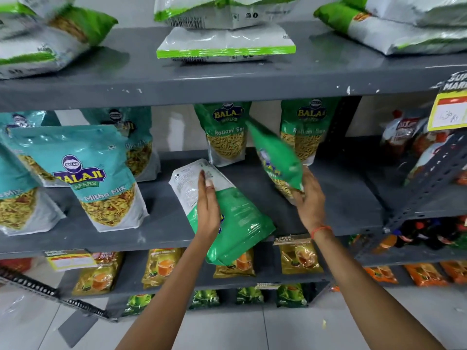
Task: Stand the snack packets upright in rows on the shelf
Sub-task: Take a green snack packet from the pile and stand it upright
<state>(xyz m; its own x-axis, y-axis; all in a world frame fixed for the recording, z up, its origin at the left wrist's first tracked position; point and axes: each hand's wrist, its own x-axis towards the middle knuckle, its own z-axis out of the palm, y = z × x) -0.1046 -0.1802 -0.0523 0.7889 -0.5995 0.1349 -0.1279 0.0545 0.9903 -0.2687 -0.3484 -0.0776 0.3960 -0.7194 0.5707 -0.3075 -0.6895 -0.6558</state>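
Observation:
My left hand [207, 205] grips a green and white snack packet [237, 223] that lies tilted, back side up, over the front edge of the grey middle shelf [164, 223]. My right hand [309, 198] holds a second green packet [275, 157] by its lower end, tilted and blurred, above the shelf. Behind them two green Ratlami Sev packets [226, 132] [304, 130] stand upright at the back. To the left stand several teal Mitha Mix packets [101, 178], the front one leaning.
The upper shelf [227, 79] carries flat-lying green and white packets [226, 44]. A slotted grey upright [429, 183] leans across the right side, with red packets [404, 137] behind it. A yellow price tag [448, 112] hangs at top right. Tea packets [299, 256] fill the lower shelves.

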